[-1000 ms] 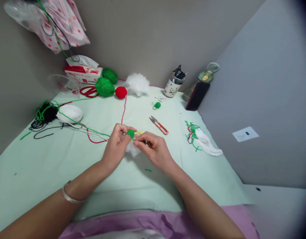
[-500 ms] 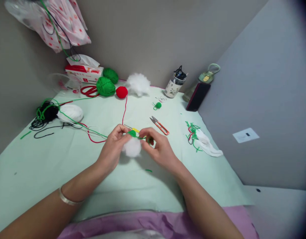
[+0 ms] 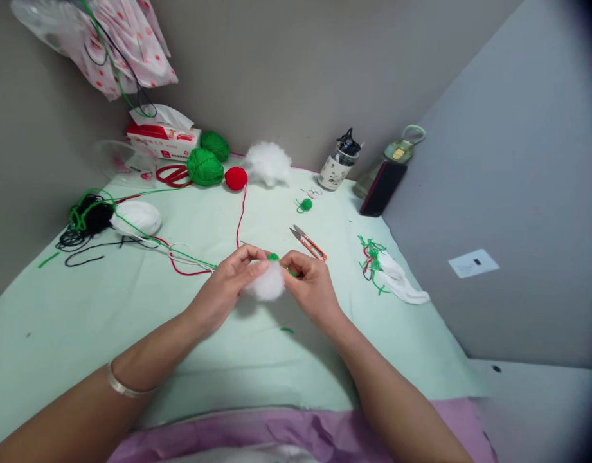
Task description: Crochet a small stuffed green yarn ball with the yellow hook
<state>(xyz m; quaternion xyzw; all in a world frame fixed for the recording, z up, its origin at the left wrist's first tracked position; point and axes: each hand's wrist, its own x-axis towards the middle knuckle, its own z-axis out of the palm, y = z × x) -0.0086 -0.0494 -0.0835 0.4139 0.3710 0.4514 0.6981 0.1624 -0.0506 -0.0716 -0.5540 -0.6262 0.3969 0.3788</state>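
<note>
Near the middle of the table, my left hand [image 3: 231, 278] is closed with thumb and fingers on a small green crocheted piece [image 3: 273, 257]. A tuft of white stuffing [image 3: 267, 287] hangs just below it, against my left fingertips. My right hand [image 3: 312, 281] pinches at the right side of the same green piece, with a bit of green showing between its fingers. Most of the piece is hidden by my fingers. Green, red and white yarn strands run from the left towards my left hand. Just beyond my right hand lie orange-handled thread snips [image 3: 309, 243].
Green yarn balls [image 3: 205, 167], a red yarn ball [image 3: 236, 179] and a heap of stuffing [image 3: 268, 163] line the back. White yarn [image 3: 137, 218] and black yarn [image 3: 94, 215] lie left. Yarn scraps [image 3: 371, 251] lie right, near a phone [image 3: 383, 188] leaning on a bottle [image 3: 400, 149].
Both hands have shifted slightly right and drawn closer together. The green piece and the stuffing moved right with them, and the yellow-handled tool behind them has gone out of sight.
</note>
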